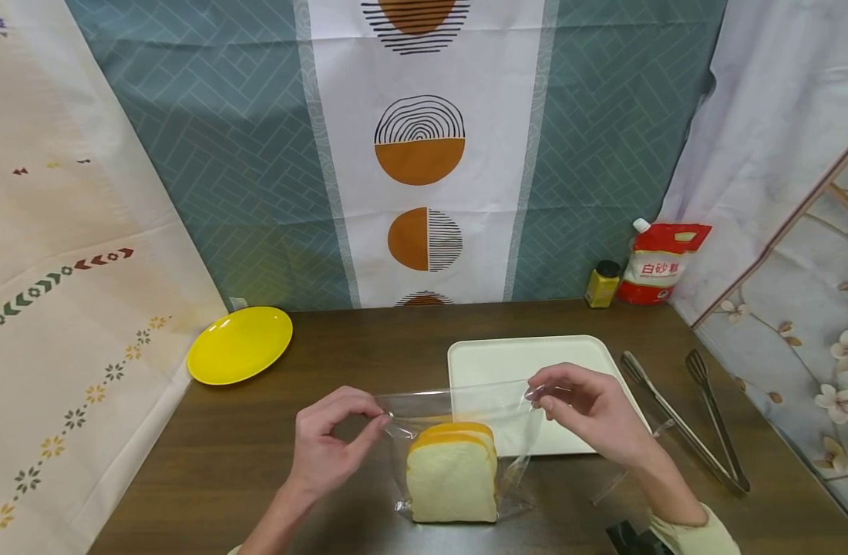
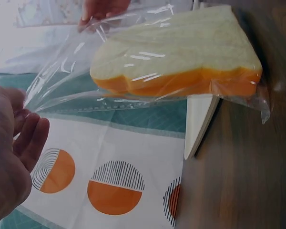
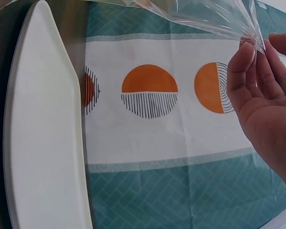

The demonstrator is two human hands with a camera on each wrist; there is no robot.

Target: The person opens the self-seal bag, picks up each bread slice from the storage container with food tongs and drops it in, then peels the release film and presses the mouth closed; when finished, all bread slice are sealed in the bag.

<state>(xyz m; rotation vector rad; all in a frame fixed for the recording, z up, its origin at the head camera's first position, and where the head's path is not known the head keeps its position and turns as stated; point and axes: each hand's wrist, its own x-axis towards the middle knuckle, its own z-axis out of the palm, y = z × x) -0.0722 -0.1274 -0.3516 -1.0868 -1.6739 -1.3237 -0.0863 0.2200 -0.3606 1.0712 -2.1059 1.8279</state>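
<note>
A clear plastic bag [image 1: 424,405] with slices of bread [image 1: 452,478] inside stands above the near middle of the table. My left hand [image 1: 334,439] pinches the bag's upper left corner between thumb and fingers. At the upper right corner, my right hand [image 1: 593,408] grips the gathered plastic. The mouth is drawn wide between both hands. In the left wrist view the bread [image 2: 181,57], with its orange crust, lies at the bag's bottom, and my left hand [image 2: 14,143] holds the film's edge. The right wrist view shows plastic bunched in my right hand [image 3: 267,95].
Behind the bag and right hand lies a white tray [image 1: 521,358]. Metal tongs [image 1: 715,432] rest to the right. A yellow plate [image 1: 240,345] sits at the far left. A yellow-labelled jar [image 1: 602,285] and a red sugar pouch [image 1: 656,266] stand at the back right.
</note>
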